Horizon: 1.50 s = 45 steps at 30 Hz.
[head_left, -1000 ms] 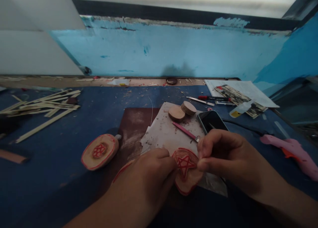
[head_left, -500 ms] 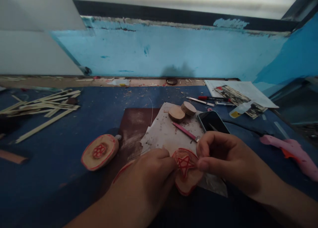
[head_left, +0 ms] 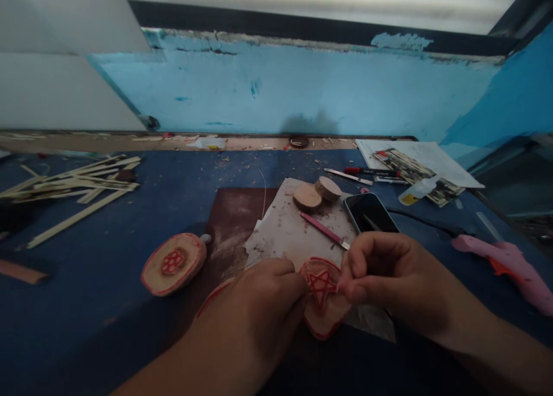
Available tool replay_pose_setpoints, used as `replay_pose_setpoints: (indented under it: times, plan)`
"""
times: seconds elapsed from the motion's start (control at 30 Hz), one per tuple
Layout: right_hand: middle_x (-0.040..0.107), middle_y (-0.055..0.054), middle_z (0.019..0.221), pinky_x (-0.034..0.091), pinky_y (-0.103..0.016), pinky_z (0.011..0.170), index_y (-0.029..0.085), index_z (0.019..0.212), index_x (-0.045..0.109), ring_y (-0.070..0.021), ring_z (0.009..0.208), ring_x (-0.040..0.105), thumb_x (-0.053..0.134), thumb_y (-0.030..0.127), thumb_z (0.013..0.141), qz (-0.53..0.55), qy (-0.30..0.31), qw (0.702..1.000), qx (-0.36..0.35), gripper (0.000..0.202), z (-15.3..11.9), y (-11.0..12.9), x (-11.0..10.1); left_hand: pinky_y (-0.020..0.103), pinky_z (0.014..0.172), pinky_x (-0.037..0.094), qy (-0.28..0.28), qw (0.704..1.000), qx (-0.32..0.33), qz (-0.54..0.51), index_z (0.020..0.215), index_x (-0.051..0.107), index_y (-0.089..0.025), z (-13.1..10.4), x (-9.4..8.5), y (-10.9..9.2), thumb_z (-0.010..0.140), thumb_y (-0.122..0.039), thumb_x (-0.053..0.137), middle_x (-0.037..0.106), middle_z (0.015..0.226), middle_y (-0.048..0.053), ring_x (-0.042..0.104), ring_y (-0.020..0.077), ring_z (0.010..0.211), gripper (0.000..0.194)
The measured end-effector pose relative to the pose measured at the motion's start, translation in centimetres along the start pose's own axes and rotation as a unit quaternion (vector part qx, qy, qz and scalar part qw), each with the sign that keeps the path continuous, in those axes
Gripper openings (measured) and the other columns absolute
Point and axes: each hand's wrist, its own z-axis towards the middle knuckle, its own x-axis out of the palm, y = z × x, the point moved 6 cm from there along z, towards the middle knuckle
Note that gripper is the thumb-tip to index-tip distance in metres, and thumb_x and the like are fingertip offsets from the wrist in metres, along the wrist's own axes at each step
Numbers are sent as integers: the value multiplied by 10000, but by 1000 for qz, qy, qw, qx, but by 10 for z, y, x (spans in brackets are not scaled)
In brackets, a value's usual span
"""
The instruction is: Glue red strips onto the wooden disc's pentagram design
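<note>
A wood slice point(head_left: 325, 322) with a red rim and a red star on its top lies in front of me. My left hand point(head_left: 270, 304) is closed at its left edge, with the fingertips against the slice beside the star. At the star's right point, my right hand point(head_left: 384, 272) pinches thumb and forefinger together; anything between them is too small to make out. Another red-rimmed slice point(head_left: 151, 275) with a red flower-like pattern sits to the left. Part of a further red-edged slice point(head_left: 213, 297) shows behind my left wrist.
Tweezers point(head_left: 324, 230), two plain wood slices point(head_left: 307, 197) and a phone point(head_left: 372, 212) lie beyond my hands on or beside white paper point(head_left: 276, 235). A pink glue gun point(head_left: 514, 266) rests at right. Thin wooden sticks point(head_left: 82, 183) are piled at left.
My right hand's fingertips have shifted slightly left and down, onto the star's right point. The left hand and the slice have stayed in place.
</note>
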Motion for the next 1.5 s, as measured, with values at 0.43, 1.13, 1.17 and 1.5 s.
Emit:
replay_pose_setpoints:
  times: [0.43,1.13,1.17,1.5]
  plan:
    - [874,-61,944,670,-280,764,235,973,877,-169,775,820,846,311,963,-40,20,999,-13,82,-2,4,10,285,647,421,-3,1000,-21,-2,820,736,-224,-6,2,7,1056,-290,545,665,784,-6,659,160,718,311]
    - [803,14,762,606,-228,679,225,785,753,-156,713,772,1011,175,735,-43,-12,999,-5,267,-2,5,6,256,603,374,-21,1000,10,-7,770,693,-226,-3,0,4,983,-156,590,597,731,-34,593,133,667,247]
    - [800,18,767,590,-211,678,225,793,750,-143,718,763,1001,167,751,-40,-11,999,0,261,-2,4,4,256,598,372,-23,1000,10,-8,756,685,-224,-3,1,4,990,-172,589,597,725,-34,590,132,660,259]
    - [636,48,793,475,-180,674,207,815,598,-82,716,566,908,297,903,-17,-19,1000,-15,335,-4,-2,-4,256,608,368,-19,1000,9,-6,830,731,-232,-5,-3,2,1009,-165,606,612,751,-46,607,122,670,229]
